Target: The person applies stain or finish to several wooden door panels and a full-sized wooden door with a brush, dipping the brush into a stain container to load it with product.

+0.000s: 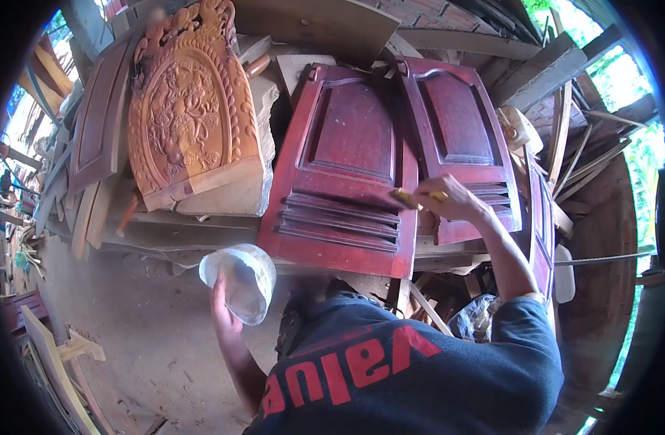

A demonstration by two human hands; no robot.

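My right hand [452,199] grips a small brush with a yellow handle [412,199], its tip against the lower slats of a dark red wooden door panel [343,174]. A second red panel [459,138] leans just behind the hand. My left hand [222,308] holds a cut-off translucent plastic container [242,279] from below, tilted and held low in front of the panels. My dark blue shirt with red letters [412,377] fills the bottom of the view.
A carved orange-brown wood relief [187,109] leans on a stone block [234,192] at the left. Planks and boards [93,145] are stacked around it. Loose timber offcuts [579,152] crowd the right. Bare dusty ground [129,326] lies at lower left, with wooden pieces [46,348] at its edge.
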